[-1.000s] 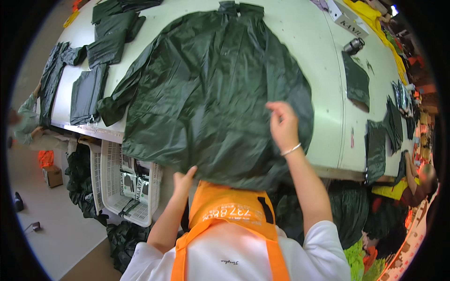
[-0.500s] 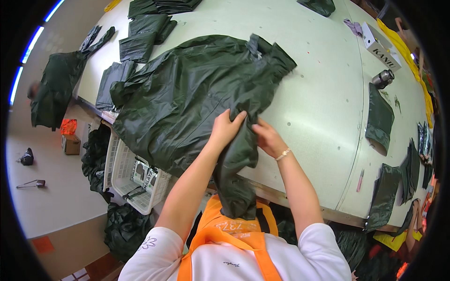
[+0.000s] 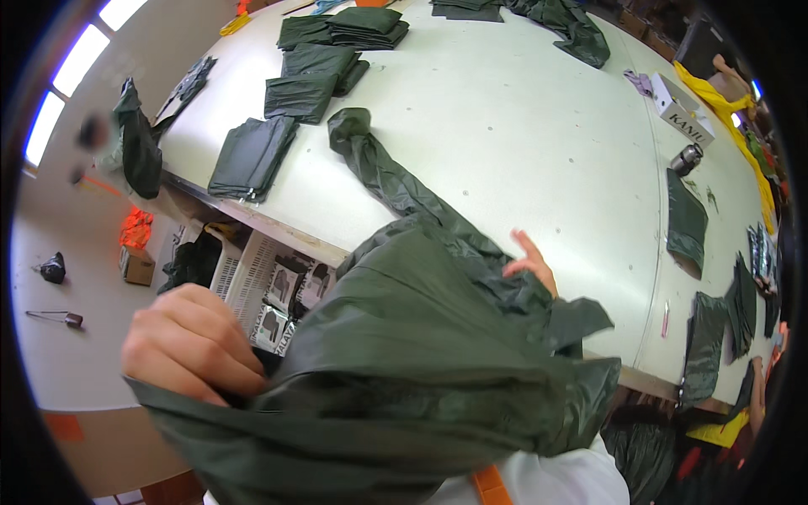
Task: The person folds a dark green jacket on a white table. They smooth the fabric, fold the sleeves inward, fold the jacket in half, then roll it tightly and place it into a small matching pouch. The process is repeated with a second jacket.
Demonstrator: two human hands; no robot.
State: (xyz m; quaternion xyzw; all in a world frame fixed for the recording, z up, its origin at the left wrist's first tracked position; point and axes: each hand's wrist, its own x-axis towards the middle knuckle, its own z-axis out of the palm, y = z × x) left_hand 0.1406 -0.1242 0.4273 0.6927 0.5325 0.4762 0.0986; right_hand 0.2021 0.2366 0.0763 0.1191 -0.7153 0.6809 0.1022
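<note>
Garment (image 3: 404,370) lifted off white table (image 3: 522,143).

garment (image 3: 421,353): dark green (glossy) | table (image 3: 522,135): off-white | strap (image 3: 492,486): orange

The garment (image 3: 404,370) is thin dark green cloth with a slight sheen, smooth but full of creases. The folded pieces (image 3: 252,156) look like the same cloth. The table (image 3: 522,143) has a pale, matt, smooth top. The small cup (image 3: 686,158) seems shiny metal. The box (image 3: 683,109) looks like white cardboard.
</note>
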